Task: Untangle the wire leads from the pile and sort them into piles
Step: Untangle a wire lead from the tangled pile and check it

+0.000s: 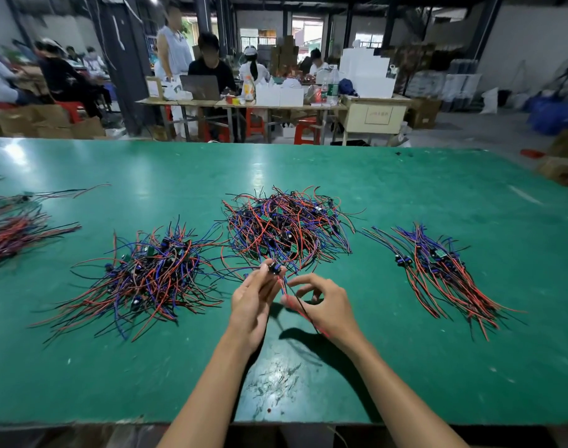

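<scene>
A tangled pile of red, blue and black wire leads (pixel 289 223) with small green boards lies at the middle of the green table (pixel 405 189). Just in front of it my left hand (pixel 252 302) pinches the dark component end of one wire lead (pixel 274 269). My right hand (pixel 324 302) pinches that lead's red and black wires lower down. A looser heap of leads (pixel 147 276) lies to the left. A straightened, combed pile (pixel 444 273) lies to the right.
Another bundle of leads (pixel 8 227) sits at the table's far left edge. Beyond the table people sit at desks with boxes, bottles and red stools (pixel 305 130). Cardboard boxes (pixel 564 163) stand off the right side.
</scene>
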Action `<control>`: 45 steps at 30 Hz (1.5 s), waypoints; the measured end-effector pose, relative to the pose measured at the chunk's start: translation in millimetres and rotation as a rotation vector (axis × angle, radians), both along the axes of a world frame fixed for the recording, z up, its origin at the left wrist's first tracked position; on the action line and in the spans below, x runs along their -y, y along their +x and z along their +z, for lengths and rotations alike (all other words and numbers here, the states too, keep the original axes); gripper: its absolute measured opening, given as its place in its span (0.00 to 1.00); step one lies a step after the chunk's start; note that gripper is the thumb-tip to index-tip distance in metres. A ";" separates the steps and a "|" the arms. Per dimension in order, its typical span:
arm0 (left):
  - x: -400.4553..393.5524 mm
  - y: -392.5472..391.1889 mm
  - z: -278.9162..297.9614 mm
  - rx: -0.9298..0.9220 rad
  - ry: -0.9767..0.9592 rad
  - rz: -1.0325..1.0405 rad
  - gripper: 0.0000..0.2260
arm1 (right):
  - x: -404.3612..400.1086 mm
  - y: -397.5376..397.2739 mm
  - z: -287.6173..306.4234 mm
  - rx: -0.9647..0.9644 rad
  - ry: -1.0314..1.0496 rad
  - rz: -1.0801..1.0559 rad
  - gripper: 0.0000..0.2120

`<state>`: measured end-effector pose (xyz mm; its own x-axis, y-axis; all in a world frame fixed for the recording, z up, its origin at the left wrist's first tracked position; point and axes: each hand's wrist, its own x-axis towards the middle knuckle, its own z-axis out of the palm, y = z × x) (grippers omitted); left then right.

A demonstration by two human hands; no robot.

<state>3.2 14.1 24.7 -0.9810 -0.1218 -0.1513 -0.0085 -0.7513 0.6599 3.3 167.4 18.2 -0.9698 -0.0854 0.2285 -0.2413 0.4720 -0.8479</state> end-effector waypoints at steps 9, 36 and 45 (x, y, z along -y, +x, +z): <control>-4.7 6.1 -1.7 -0.083 -0.224 -0.032 0.08 | 0.4 -5.5 1.6 0.068 -0.492 0.029 0.12; -16.9 13.0 -0.3 -0.107 -0.649 -0.245 0.14 | -21.1 -9.6 -15.8 0.045 -0.549 -0.025 0.10; -18.9 12.0 -1.5 -0.089 -0.723 -0.222 0.02 | -19.9 -11.2 -16.2 0.069 -0.576 -0.031 0.11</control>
<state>15.2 33.0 23.2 -0.9988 0.0407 -0.0283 -0.0330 -0.1187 0.9924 -7.8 187.3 2.0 -0.9841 0.0625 0.1664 -0.1703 -0.0644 -0.9833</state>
